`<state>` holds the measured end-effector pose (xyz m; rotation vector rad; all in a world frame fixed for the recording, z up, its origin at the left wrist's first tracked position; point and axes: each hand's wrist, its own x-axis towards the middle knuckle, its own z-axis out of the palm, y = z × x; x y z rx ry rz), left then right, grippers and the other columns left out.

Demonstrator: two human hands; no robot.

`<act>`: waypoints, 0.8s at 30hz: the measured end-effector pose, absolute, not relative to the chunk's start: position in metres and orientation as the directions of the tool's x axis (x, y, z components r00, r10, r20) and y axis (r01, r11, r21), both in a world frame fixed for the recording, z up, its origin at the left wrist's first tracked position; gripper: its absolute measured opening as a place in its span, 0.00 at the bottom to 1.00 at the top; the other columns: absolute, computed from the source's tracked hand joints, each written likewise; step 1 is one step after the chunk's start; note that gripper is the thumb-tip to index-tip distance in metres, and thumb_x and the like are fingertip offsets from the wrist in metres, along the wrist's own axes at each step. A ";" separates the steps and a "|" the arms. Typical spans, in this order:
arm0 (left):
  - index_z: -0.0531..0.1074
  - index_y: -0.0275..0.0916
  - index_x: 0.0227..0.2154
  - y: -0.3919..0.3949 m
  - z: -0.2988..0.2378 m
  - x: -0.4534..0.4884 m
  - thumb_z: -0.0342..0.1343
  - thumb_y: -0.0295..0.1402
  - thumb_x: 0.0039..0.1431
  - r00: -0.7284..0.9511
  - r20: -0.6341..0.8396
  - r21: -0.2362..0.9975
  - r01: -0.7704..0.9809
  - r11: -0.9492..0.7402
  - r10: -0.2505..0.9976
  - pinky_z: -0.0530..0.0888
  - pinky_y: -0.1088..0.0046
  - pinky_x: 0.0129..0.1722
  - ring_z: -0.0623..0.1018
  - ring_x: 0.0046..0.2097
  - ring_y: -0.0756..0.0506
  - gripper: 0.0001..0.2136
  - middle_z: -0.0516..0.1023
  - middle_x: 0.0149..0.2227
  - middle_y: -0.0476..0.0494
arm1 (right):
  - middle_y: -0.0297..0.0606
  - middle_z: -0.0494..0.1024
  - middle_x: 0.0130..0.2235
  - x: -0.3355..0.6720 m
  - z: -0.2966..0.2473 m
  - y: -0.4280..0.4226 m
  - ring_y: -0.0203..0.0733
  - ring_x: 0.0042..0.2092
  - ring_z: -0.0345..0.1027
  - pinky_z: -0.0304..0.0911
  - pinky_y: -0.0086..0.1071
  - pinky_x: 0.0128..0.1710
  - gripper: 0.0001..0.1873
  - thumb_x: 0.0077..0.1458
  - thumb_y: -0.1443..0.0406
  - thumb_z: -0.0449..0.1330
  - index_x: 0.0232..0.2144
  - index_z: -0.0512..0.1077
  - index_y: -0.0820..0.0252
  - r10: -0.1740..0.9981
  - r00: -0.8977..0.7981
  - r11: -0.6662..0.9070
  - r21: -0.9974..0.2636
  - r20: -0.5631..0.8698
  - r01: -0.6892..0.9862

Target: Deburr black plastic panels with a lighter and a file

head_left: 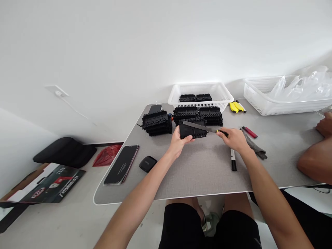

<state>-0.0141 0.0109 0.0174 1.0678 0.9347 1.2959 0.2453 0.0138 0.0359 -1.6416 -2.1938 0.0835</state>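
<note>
Black plastic part (192, 132) near frame centre, above grey counter (197, 173); left grip (178, 142) closed around its lower left edge; right grip (232, 139) closed on flat metal file (199, 126) by handle, blade slanting across part; black stack (157, 123) left of it; white basket (218, 91) behind, upper centre.
</note>
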 end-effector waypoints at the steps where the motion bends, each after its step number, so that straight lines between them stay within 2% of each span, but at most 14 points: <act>1: 0.65 0.42 0.46 0.010 0.018 -0.013 0.70 0.32 0.40 0.086 0.038 0.962 -0.273 -0.013 0.996 0.79 0.56 0.45 0.77 0.48 0.39 0.29 0.74 0.46 0.42 | 0.39 0.77 0.26 0.249 0.036 0.014 0.43 0.30 0.68 0.46 0.31 0.26 0.26 0.62 0.47 0.46 0.38 0.78 0.55 0.933 -0.223 0.303 -0.276 0.283 0.912; 9: 0.64 0.41 0.48 0.008 0.020 -0.011 0.70 0.30 0.41 0.123 -0.018 0.957 -0.285 0.053 0.992 0.79 0.54 0.47 0.77 0.48 0.39 0.30 0.75 0.46 0.40 | 0.39 0.79 0.29 0.280 0.038 0.019 0.44 0.31 0.69 0.49 0.31 0.27 0.25 0.60 0.46 0.49 0.38 0.78 0.55 0.928 -0.186 0.290 -0.312 0.323 0.905; 13: 0.64 0.41 0.49 0.010 0.019 -0.015 0.70 0.30 0.42 0.114 0.011 0.954 -0.299 0.024 0.993 0.79 0.53 0.47 0.77 0.48 0.39 0.30 0.74 0.49 0.40 | 0.39 0.77 0.26 0.281 0.040 0.018 0.44 0.29 0.68 0.50 0.32 0.27 0.26 0.60 0.46 0.49 0.36 0.78 0.56 0.930 -0.136 0.251 -0.318 0.342 0.914; 18: 0.64 0.42 0.48 0.009 0.020 -0.014 0.70 0.30 0.42 0.122 0.008 0.954 -0.298 0.028 0.993 0.79 0.54 0.47 0.77 0.48 0.39 0.29 0.74 0.48 0.41 | 0.39 0.79 0.30 0.272 0.038 0.018 0.44 0.30 0.69 0.51 0.32 0.28 0.25 0.60 0.46 0.50 0.37 0.78 0.55 0.912 -0.202 0.323 -0.322 0.356 0.890; 24: 0.64 0.42 0.47 0.010 0.021 -0.015 0.70 0.30 0.41 0.070 0.017 0.957 -0.290 0.004 0.997 0.79 0.56 0.46 0.76 0.50 0.39 0.29 0.73 0.49 0.40 | 0.40 0.79 0.30 0.290 0.039 0.020 0.44 0.31 0.69 0.53 0.32 0.29 0.24 0.59 0.47 0.51 0.38 0.79 0.55 0.936 -0.089 0.216 -0.356 0.342 0.909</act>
